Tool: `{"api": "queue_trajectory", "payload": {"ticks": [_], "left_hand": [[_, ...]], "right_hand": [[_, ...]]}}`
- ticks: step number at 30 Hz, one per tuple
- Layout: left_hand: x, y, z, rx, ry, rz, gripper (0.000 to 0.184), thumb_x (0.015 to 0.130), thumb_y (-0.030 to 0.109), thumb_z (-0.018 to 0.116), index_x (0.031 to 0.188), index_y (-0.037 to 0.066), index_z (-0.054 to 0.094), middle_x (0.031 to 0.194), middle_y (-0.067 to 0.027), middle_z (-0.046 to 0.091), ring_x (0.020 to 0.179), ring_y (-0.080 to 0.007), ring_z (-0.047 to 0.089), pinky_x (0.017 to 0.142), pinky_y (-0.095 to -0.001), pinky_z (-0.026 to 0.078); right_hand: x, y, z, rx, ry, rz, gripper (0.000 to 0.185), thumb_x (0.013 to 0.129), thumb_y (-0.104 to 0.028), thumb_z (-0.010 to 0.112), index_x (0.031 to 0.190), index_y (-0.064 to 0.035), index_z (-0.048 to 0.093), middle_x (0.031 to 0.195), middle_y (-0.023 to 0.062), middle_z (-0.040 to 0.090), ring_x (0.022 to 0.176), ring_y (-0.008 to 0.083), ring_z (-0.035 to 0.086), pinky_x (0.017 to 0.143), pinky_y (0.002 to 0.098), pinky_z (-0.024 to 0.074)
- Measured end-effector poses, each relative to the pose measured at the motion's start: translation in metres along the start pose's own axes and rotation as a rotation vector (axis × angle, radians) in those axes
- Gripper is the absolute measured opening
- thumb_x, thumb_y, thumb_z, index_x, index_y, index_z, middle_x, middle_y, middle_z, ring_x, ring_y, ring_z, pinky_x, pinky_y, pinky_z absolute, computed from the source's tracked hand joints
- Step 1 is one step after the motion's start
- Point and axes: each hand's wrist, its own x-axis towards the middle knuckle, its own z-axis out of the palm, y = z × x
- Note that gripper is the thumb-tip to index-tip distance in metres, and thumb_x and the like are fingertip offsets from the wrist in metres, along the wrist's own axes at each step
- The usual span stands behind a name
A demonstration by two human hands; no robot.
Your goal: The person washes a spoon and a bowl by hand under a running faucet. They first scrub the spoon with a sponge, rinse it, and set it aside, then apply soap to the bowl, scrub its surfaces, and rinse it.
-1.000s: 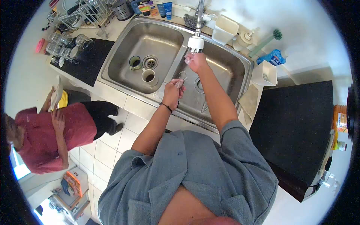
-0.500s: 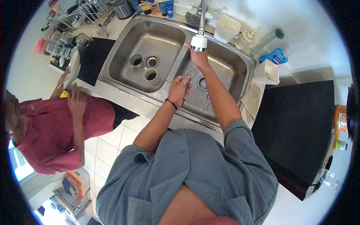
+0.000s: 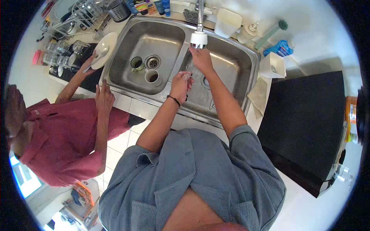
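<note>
The left hand (image 3: pixel 181 86), near the middle of the frame, has its fingers curled round a small clear piece (image 3: pixel 187 76); the piece lies over the right basin (image 3: pixel 235 73), and its full shape is too blurred to tell. The right hand (image 3: pixel 201 60) is just above it in the frame, right under the tap head (image 3: pixel 199 40); its fingertips are hidden, so whether it grips anything cannot be told.

The piece looks light, probably stiff and, if glass, fragile; it would likely be slippery when wet; a gentle pinch on its thickest part seems safer than pressure on a thin edge.

Farther out, a white mug (image 3: pixel 153 77) and a green mug (image 3: pixel 137 64) are in the left basin (image 3: pixel 162 38); at upper left of the frame, a co-worker's hand (image 3: pixel 91 63) holds a plate (image 3: pixel 109 43) beside the sink.
</note>
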Motion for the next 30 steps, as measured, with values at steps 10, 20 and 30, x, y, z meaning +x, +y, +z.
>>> {"api": "queue_trajectory", "payload": {"ticks": [10,20,30], "left_hand": [[0.071,0.038,0.038,0.01,-0.187,-0.114,0.027,0.095,0.032,0.048,0.097,0.008,0.059,0.058,0.0057,0.038,0.044,-0.0068,0.033,0.039,-0.0226,0.025],[0.128,0.033,0.059,-0.282,-0.389,-0.05,0.014,0.093,0.013,0.048,0.103,0.005,0.055,0.088,-0.011,0.062,0.063,-0.0144,0.052,0.051,-0.0253,0.041],[0.117,0.053,0.053,-0.549,-0.349,0.04,0.025,0.091,0.023,0.046,0.102,0.005,0.059,0.084,-0.009,0.06,0.063,-0.0148,0.049,0.049,-0.0269,0.037]], "right_hand": [[-0.055,0.043,-0.008,0.436,0.148,0.254,0.025,0.092,-0.023,0.056,0.106,-0.0036,0.05,0.078,0.008,0.06,0.065,0.016,0.057,0.059,0.0305,0.0473],[-0.086,0.029,-0.026,0.531,0.066,0.448,0.022,0.095,-0.022,0.049,0.102,-0.0024,0.054,0.078,0.008,0.06,0.064,0.0146,0.058,0.055,0.0271,0.0461],[-0.075,0.03,-0.007,0.195,0.067,0.138,0.039,0.097,-0.034,0.045,0.081,-0.0007,0.058,0.063,0.0034,0.051,0.06,0.0129,0.048,0.057,0.0299,0.0396]]}}
